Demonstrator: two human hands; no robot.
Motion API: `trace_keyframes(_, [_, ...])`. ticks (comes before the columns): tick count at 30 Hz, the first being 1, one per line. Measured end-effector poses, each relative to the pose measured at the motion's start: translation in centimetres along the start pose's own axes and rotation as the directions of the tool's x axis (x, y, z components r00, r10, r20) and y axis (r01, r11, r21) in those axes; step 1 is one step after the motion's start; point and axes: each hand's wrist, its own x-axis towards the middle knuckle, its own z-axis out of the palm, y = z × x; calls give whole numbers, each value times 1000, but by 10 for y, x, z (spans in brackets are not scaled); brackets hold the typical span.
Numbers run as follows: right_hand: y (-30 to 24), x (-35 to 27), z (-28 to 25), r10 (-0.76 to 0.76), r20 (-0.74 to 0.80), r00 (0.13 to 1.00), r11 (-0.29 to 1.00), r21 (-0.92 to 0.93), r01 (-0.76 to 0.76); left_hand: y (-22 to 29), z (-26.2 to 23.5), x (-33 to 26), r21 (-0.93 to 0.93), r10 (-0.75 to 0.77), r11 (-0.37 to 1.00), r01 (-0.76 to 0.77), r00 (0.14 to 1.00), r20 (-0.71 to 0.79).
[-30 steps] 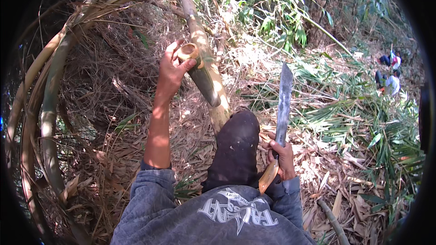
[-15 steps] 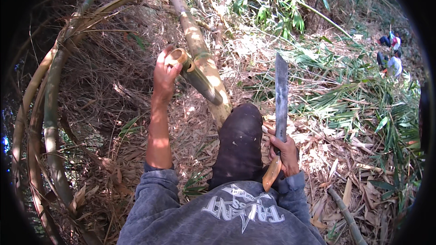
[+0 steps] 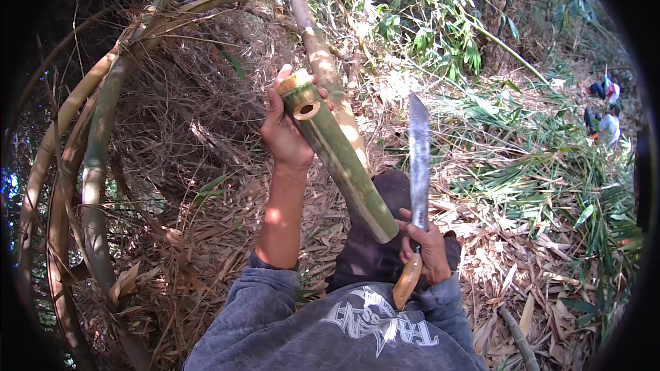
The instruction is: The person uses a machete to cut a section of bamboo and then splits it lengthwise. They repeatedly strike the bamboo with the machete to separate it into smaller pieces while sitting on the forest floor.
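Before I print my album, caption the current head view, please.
Left hand holding a pierced green bamboo tube, right hand holding a wooden-handled machete, over dry leaf litter.

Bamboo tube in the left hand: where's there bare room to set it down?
Little bare soil shows. The openest patches are dry leaf litter: right of the right hand, with fallen green leaves beyond and a stick below; and between the left forearm and arched bamboo stems. Crowded: the knee, between bamboo tube and machete.

green bamboo tube (image 3: 344, 165) (yellowish rim (image 3: 294, 80)), grey machete blade (image 3: 419, 158)
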Motion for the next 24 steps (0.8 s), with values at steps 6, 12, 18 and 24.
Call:
trace_keyframes(6, [12,-7,18,-7,50,999,999,35,5,-6,8,-12,98,59,993,-60,998,14])
trace_keyframes(12, [20,-12,23,-73,26,997,997,37,72,-4,31,-21,216,-54,975,50,998,12])
trace_keyframes(18, [21,-12,29,-145,-71,987,989,7,146,-20,31,-35,403,-84,909,104,994,-68])
trace_keyframes(24, [21,-15,35,-183,-153,971,983,-37,179,-21,24,-37,278,-140,951,139,990,-15])
